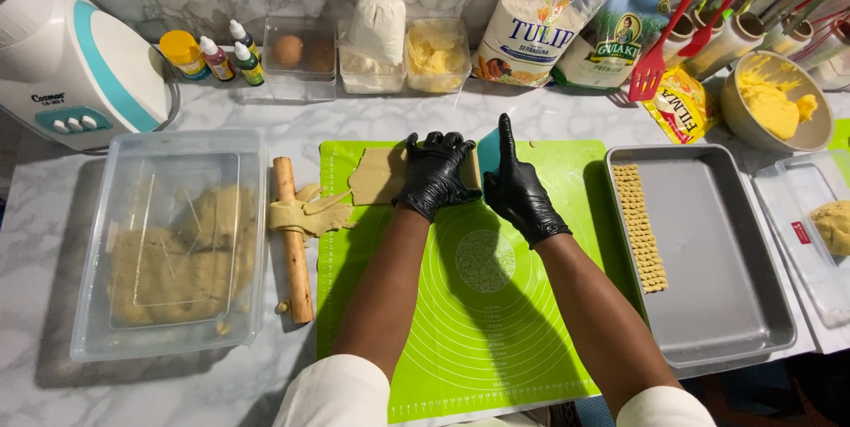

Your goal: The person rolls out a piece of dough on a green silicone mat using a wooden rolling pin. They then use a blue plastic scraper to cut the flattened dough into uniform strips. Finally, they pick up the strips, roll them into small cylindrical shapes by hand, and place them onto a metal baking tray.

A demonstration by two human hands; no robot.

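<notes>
Both of my hands wear black gloves and work at the far end of a green silicone mat (496,330). My left hand (434,172) is curled, fingers pressing down on a flat rolled sheet of tan dough (376,175). My right hand (516,181) grips a teal scraper (488,151) that stands on edge against the dough's right side, with the index finger pointing up along it. Most of the scraper is hidden behind the hand.
A wooden rolling pin (293,246) with dough scraps (310,213) lies left of the mat, beside a lidded plastic tub of dough (173,250). A metal tray (717,259) with one row of ridged cookies (639,225) sits right. Flour bags, bowls, bottles and a mixer line the back.
</notes>
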